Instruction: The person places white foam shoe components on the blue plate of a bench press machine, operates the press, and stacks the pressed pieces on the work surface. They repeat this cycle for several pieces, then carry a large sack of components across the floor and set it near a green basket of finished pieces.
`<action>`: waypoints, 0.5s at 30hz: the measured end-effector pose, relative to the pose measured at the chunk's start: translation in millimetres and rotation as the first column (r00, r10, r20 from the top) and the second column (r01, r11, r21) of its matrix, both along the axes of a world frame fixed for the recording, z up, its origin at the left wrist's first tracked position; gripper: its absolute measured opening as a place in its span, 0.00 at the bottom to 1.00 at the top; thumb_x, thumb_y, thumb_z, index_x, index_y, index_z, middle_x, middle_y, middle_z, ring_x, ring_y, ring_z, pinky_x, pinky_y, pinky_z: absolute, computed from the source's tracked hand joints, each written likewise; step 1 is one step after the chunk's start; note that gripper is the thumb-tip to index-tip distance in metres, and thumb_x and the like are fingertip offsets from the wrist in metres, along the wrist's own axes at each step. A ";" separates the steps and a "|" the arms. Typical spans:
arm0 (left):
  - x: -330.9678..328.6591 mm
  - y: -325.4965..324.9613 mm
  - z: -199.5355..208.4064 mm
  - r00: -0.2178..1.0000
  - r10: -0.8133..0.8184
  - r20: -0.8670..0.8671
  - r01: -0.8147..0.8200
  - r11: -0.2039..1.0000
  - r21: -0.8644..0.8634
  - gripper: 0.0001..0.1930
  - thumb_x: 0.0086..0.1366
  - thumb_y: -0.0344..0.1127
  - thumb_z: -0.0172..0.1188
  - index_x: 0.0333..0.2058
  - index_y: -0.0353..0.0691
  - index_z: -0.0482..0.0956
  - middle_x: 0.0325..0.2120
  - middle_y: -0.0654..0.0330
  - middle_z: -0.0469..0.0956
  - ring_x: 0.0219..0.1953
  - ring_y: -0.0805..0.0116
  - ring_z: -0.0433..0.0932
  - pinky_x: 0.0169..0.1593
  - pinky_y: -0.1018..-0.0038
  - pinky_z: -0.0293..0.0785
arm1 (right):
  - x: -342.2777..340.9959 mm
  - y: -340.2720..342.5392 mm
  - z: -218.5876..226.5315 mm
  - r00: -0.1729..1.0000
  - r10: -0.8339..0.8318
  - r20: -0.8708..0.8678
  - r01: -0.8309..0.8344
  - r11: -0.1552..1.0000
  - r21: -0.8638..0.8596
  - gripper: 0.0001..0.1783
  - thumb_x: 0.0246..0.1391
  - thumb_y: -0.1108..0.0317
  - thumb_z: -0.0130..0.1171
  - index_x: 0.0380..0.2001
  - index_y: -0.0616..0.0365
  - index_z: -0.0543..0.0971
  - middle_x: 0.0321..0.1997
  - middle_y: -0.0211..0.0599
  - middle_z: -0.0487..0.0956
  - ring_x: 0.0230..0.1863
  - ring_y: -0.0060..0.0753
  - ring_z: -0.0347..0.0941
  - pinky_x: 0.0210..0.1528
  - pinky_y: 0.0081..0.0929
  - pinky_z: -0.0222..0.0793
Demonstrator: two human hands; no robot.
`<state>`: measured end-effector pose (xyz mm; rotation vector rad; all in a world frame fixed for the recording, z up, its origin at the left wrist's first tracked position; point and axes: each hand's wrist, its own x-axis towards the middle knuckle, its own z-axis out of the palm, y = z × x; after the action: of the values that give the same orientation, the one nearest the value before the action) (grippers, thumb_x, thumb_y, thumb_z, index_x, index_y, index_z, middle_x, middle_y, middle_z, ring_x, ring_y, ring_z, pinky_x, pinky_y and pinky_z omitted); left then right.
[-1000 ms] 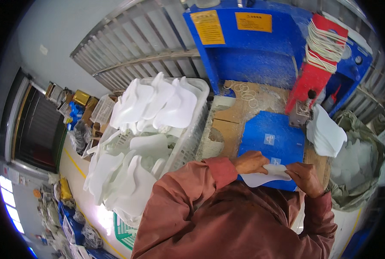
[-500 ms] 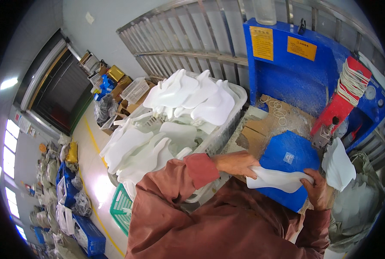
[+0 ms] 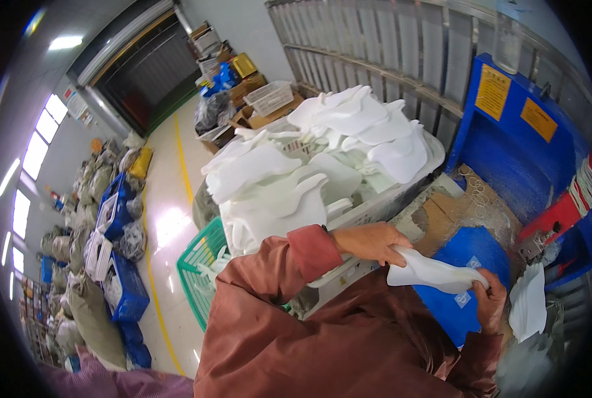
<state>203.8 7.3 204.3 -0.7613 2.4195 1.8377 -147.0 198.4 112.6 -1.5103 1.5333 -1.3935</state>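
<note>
Both my hands hold one white flat foam piece [image 3: 435, 273] in front of my chest. My left hand [image 3: 374, 241] grips its left end and my right hand [image 3: 489, 302] grips its right end. The piece hangs over a blue pad [image 3: 471, 262] on the bench of a blue machine [image 3: 525, 152]. To the left, a white crate [image 3: 375, 209] is heaped with several white foam pieces [image 3: 309, 166].
A green basket [image 3: 199, 259] sits on the floor below the crate. More white pieces [image 3: 526, 305] lie at the right by a red machine part [image 3: 554, 219]. Metal railing [image 3: 389, 46] runs behind. Blue crates and sacks [image 3: 110, 245] line the far left aisle.
My view has swung to the left, bringing the crate of foam pieces and the aisle into the middle. Both hands still hold the white piece, now farther right in the picture.
</note>
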 end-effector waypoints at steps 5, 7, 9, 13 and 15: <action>34.3 25.3 -4.8 0.996 0.085 0.009 -0.084 0.992 -0.089 0.20 0.73 0.44 0.65 0.56 0.38 0.82 0.33 0.57 0.83 0.30 0.72 0.78 0.38 0.71 0.76 | 5.0 -7.0 -1.3 0.989 0.149 0.011 -0.149 0.988 0.032 0.17 0.60 0.83 0.62 0.53 0.64 0.82 0.48 0.39 0.83 0.44 0.28 0.78 0.47 0.27 0.76; 46.2 36.1 -8.4 0.995 0.096 -0.025 -0.099 0.977 -0.190 0.19 0.74 0.44 0.64 0.56 0.39 0.83 0.33 0.55 0.84 0.31 0.66 0.78 0.40 0.69 0.77 | 9.6 -7.0 -0.1 0.989 0.147 -0.032 -0.144 0.985 0.093 0.18 0.60 0.83 0.62 0.53 0.64 0.82 0.50 0.40 0.82 0.45 0.28 0.78 0.48 0.27 0.76; 54.9 43.6 -12.1 0.992 0.066 -0.109 -0.098 0.941 -0.324 0.18 0.74 0.43 0.63 0.55 0.39 0.83 0.35 0.52 0.84 0.32 0.59 0.79 0.42 0.66 0.78 | 13.9 -5.8 4.1 0.985 0.168 -0.035 -0.162 0.979 0.126 0.19 0.60 0.83 0.62 0.54 0.63 0.81 0.51 0.40 0.82 0.46 0.29 0.79 0.50 0.27 0.76; 65.6 51.9 -16.4 0.976 0.102 -0.191 -0.169 0.912 -0.375 0.18 0.73 0.43 0.64 0.55 0.39 0.83 0.38 0.48 0.85 0.35 0.51 0.80 0.46 0.63 0.78 | 28.5 -4.9 11.1 0.974 0.215 0.072 -0.222 0.969 0.110 0.21 0.60 0.83 0.61 0.56 0.63 0.81 0.52 0.41 0.83 0.47 0.29 0.79 0.47 0.27 0.77; 69.2 52.3 -15.7 0.962 0.097 -0.256 -0.208 0.865 -0.456 0.19 0.72 0.43 0.65 0.55 0.40 0.83 0.39 0.47 0.85 0.36 0.51 0.81 0.46 0.63 0.78 | 33.0 -3.3 11.7 0.974 0.187 0.126 -0.199 0.976 0.092 0.20 0.62 0.81 0.60 0.57 0.63 0.80 0.53 0.41 0.83 0.48 0.30 0.80 0.46 0.28 0.78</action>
<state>273.0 59.5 188.6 -0.8235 3.1108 1.4335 -114.0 195.1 124.3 -1.4465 1.3289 -1.2471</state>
